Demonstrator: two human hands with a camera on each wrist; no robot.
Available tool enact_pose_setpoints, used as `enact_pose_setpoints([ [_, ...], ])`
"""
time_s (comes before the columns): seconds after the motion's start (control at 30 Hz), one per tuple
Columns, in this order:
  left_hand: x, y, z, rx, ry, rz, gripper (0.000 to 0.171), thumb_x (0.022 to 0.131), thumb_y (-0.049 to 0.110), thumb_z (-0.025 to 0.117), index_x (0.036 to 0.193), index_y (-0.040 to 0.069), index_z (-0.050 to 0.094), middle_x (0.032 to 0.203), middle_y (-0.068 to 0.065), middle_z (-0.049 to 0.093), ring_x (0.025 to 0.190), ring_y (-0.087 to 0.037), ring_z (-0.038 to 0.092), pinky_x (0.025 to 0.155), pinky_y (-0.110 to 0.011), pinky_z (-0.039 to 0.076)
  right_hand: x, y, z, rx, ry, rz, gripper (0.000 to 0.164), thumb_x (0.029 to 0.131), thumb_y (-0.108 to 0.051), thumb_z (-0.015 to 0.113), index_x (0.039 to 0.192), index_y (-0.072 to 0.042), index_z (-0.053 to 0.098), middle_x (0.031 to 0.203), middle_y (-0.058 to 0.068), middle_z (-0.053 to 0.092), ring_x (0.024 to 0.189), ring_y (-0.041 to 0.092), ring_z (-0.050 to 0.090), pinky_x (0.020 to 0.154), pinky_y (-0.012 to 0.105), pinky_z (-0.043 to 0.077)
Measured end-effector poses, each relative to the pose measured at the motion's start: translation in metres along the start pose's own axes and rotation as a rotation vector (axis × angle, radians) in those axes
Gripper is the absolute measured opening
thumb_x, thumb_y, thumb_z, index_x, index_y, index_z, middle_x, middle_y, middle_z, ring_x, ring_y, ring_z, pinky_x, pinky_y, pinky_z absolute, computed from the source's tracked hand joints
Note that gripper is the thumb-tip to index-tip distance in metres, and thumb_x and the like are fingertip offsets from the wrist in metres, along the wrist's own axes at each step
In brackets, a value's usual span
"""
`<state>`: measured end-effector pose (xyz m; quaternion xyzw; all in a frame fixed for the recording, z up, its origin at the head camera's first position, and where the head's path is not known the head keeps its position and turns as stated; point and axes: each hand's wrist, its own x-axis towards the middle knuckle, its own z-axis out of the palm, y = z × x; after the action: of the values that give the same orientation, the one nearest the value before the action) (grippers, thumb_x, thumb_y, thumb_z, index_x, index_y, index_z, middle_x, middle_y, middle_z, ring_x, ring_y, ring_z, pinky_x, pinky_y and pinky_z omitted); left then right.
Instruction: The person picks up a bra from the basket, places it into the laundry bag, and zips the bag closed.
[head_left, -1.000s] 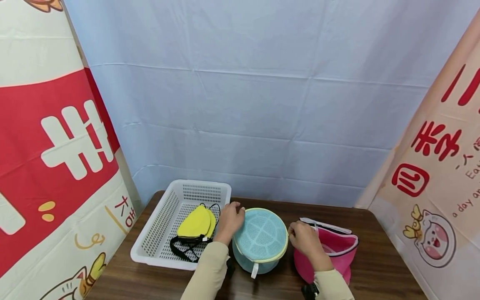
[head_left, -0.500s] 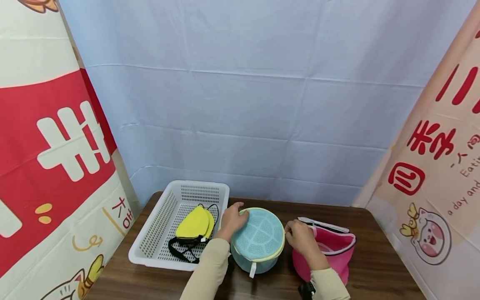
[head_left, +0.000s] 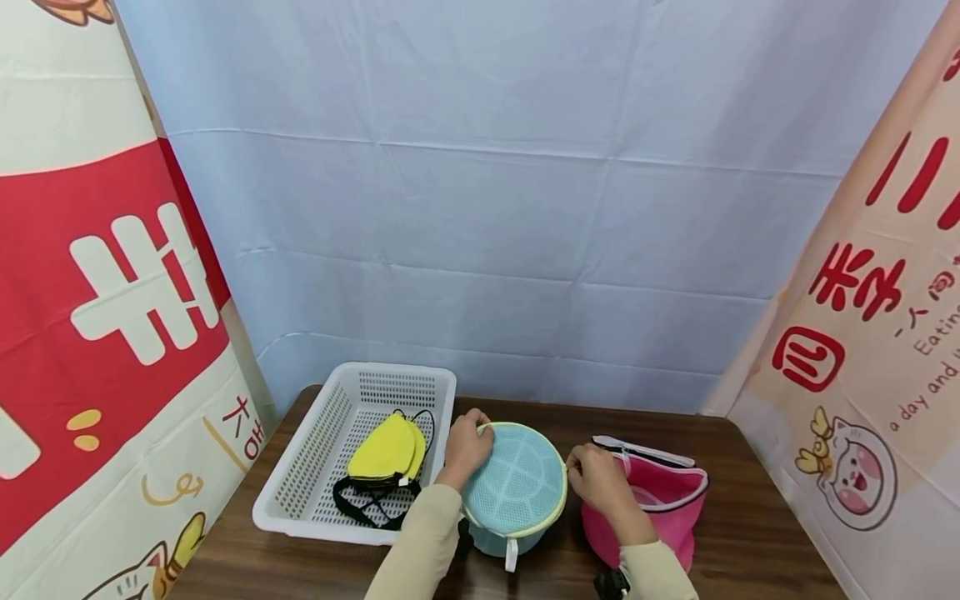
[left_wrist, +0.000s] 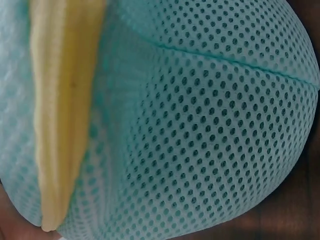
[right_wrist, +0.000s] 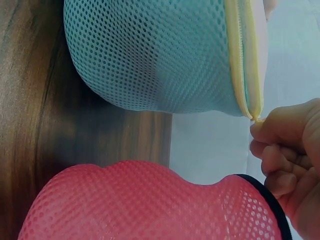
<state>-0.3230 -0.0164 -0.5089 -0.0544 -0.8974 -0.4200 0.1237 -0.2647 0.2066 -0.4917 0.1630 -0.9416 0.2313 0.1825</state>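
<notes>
A light-blue round mesh laundry bag (head_left: 516, 479) with a yellow zipped rim stands on the table between the hands, its round top panel facing up. My left hand (head_left: 467, 450) grips its upper left rim, with the thumb near the top panel. At the right end of the rim, my right hand (right_wrist: 292, 155) pinches the yellow zipper end between thumb and curled fingers. The zipper (left_wrist: 65, 115) fills the left side of the left wrist view, beside the perforated blue side wall. Just right of the right hand sits a pink mesh laundry bag (head_left: 678, 521), its top unzipped and flap folded back.
A white plastic basket (head_left: 300, 492) stands at the left of the dark wooden table (head_left: 750, 533). Inside it lie a yellow piece (head_left: 382, 450) and black straps (head_left: 363, 508). Pale cloth (head_left: 480, 208) hangs behind, with printed cloths on both sides.
The blue bag has shifted slightly nearer the front and its top tilts a little. My left thumb has moved from over the top panel to the rim. The right hand stays at the zipper end.
</notes>
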Motion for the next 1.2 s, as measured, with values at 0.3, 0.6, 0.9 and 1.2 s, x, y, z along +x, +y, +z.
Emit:
enact_pose_setpoints([
  [0.3,-0.005,0.000,-0.001,-0.048,0.014,-0.041,0.005,0.089,0.015,0.058,0.090,0.010,0.060,0.082,-0.003,0.052,0.065,-0.018,0.046,0.057,-0.034,0.039,-0.001,0.000,0.001,0.005,0.025,-0.022,0.017,0.072,0.007,0.067,0.069,-0.008,0.061,0.070,0.000,0.053,0.062,0.012,0.049,0.055,0.029,0.044],
  [0.6,-0.009,-0.002,0.001,-0.142,0.136,-0.157,0.006,0.089,0.012,0.057,0.085,0.015,0.058,0.084,-0.001,0.053,0.071,-0.019,0.049,0.064,-0.037,0.040,-0.005,-0.001,-0.001,0.051,0.095,-0.060,0.018,0.072,0.008,0.070,0.073,-0.007,0.061,0.074,0.003,0.057,0.065,0.015,0.052,0.058,0.033,0.047],
  [0.9,-0.013,0.003,0.003,-0.191,0.189,-0.236,0.008,0.090,0.008,0.054,0.083,0.012,0.055,0.078,-0.003,0.050,0.062,-0.019,0.044,0.055,-0.034,0.036,-0.006,-0.003,0.000,0.065,0.091,-0.053,0.015,0.072,0.009,0.067,0.073,-0.005,0.061,0.074,0.005,0.057,0.064,0.016,0.051,0.056,0.033,0.045],
  [1.2,-0.017,0.010,0.006,-0.244,0.272,-0.351,0.007,0.091,0.007,0.049,0.085,0.008,0.052,0.077,-0.006,0.049,0.064,-0.021,0.045,0.058,-0.037,0.037,-0.007,-0.001,0.001,0.050,0.128,-0.040,0.014,0.071,0.009,0.067,0.073,-0.005,0.062,0.072,0.006,0.058,0.063,0.018,0.053,0.057,0.035,0.046],
])
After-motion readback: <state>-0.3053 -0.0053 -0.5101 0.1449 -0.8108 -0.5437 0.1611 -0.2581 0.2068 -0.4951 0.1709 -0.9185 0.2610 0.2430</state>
